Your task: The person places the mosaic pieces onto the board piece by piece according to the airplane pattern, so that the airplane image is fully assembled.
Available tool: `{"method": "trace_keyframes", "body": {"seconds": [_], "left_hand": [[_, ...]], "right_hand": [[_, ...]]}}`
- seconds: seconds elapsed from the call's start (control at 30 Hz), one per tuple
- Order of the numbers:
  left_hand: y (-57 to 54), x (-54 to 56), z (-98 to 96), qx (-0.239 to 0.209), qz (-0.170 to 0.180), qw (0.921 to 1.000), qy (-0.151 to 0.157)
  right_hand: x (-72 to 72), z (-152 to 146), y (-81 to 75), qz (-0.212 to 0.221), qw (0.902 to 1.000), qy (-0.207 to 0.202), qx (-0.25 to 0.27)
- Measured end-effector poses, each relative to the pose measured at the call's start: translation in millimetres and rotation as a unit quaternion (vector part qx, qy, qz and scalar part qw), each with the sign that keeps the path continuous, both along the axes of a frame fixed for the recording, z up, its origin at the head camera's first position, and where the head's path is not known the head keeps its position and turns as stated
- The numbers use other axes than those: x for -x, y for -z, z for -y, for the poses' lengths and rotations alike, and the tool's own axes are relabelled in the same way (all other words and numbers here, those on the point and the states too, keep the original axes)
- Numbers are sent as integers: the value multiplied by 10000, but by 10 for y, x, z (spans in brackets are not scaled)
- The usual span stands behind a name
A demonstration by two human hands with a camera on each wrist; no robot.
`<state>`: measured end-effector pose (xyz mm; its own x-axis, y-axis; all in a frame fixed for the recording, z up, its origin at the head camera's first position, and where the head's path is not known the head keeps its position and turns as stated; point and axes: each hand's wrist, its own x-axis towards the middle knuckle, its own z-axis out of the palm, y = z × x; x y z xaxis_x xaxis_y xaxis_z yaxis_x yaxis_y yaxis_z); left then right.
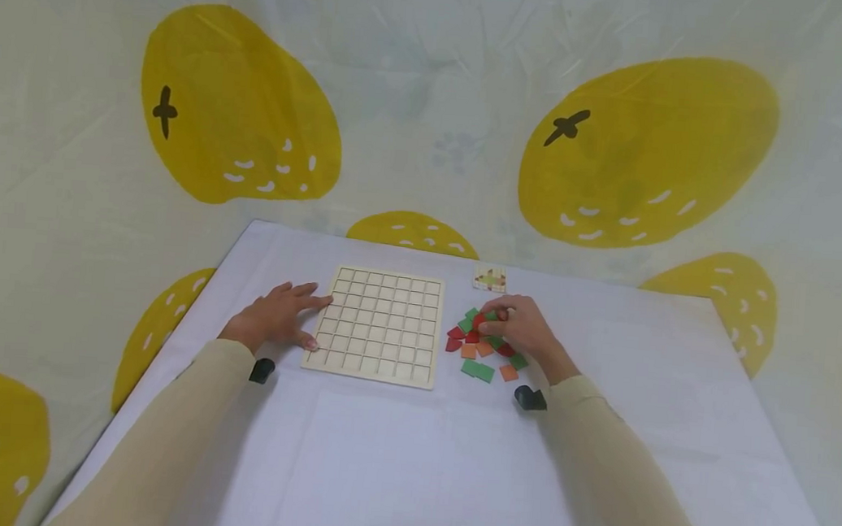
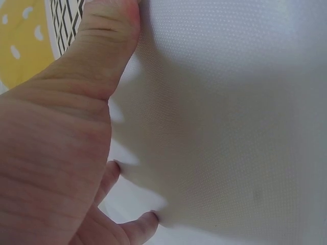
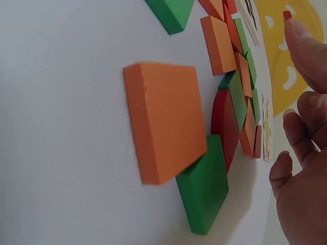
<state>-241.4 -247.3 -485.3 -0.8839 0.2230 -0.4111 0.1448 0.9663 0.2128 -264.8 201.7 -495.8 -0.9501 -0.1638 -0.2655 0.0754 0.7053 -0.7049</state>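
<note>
Though small, tile [image 3: 287, 15] in right hand [image 1: 522, 327]

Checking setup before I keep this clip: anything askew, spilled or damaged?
Nothing stands out. The board lies flat, no damage visible. The tiles lie jumbled beside it, around the right hand, but look like a loose pile, not a spill.

Light soft, slightly dim. Broad fuzzy shadow on cloth [image 2: 245, 153] beside left hand [image 2: 56, 148]. Faint shadows along sleeves [image 1: 168, 416]. Head view soft; tiles [image 1: 484, 347] by right hand [image 1: 525, 329] look smeared.
</note>
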Motion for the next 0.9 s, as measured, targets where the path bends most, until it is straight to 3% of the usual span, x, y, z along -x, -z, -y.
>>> {"method": "trace_keyframes", "body": {"seconds": [0.27, 0.53, 0.9], "left_hand": [[21, 2, 2, -4, 67, 9999, -79], [-7, -12, 1, -68, 51, 9999, -127], [-5, -10, -6, -107, 113, 9997, -164]], "right_hand": [[-21, 124, 8, -290, 9986, -129, 432], [-14, 233, 7, -478, 9978, -183, 418], [-40, 341, 41, -272, 9982, 226, 491]]}}
